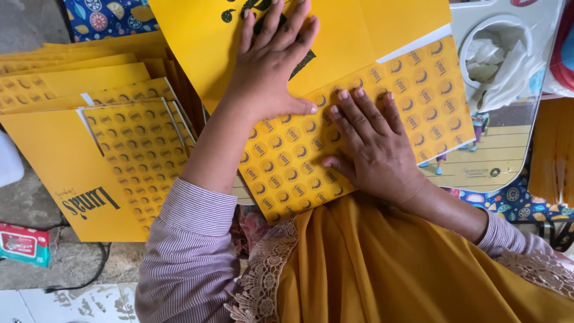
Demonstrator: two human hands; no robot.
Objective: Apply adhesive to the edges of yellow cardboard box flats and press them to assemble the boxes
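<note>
Left hand (269,66) and right hand (373,149), fingers flat and spread, press the yellow card sheet (335,113) beside the stack of folded sheets (101,137); judged light, stiff, creasing easily, best taken by its edges.

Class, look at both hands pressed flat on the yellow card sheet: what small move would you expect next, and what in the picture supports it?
Probably a sideways slide of the right hand to press the fold down. Both hands lie flat and open on the yellow printed card sheet: the left hand pins the plain flap, the right rests on the patterned panel beside the crease. A stack of similar yellow folded sheets lies to the left.
</note>
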